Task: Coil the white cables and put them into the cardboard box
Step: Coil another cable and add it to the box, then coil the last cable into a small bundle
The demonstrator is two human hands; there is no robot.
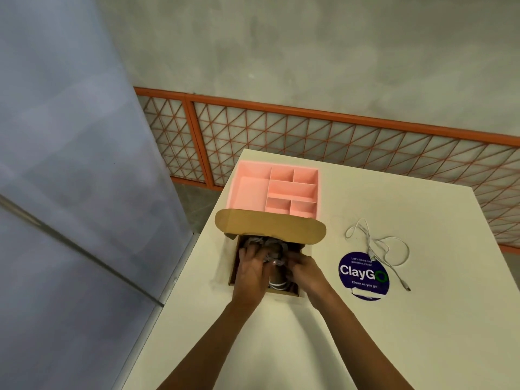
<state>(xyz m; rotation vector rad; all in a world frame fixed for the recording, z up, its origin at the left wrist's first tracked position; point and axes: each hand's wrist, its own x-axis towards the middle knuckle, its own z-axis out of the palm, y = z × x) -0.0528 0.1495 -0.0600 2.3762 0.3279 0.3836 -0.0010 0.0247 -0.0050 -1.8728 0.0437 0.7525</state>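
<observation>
- The cardboard box (307, 250) sits on the white table (422, 333) near its left edge. Its lid flap (270, 226) is thrown back toward the far side.
- Box contents: a pale grey-white bundle (264, 244) fills the far part. A coiled white cable (277, 284) lies at the near wall, and its loops show between the two wrists. The rest of the interior is dark and blurred.
- The left hand (250, 270) is inside the box, laid over the contents with its fingers reaching toward the far side. I cannot tell whether it grasps anything.
- The right hand (305, 270) is inside the box on the right, fingers bent in toward the bundle. Its grip is blurred, so I cannot tell whether it holds anything.
- A pink tray (239, 190) with several compartments stands just beyond the lid flap. All visible compartments show only bare pink floor.
- A loose white cable (377, 246) lies uncoiled on the table to the right of the box and apart from it.
- Its long axis runs diagonally from a loop at the far left to the plug (407, 288) at the near right, which points toward the near-right corner.
- This cable crosses the upper right edge of a round blue "ClayGo" sticker (357, 273).
- An orange mesh fence (309, 130) stands beyond the table.
</observation>
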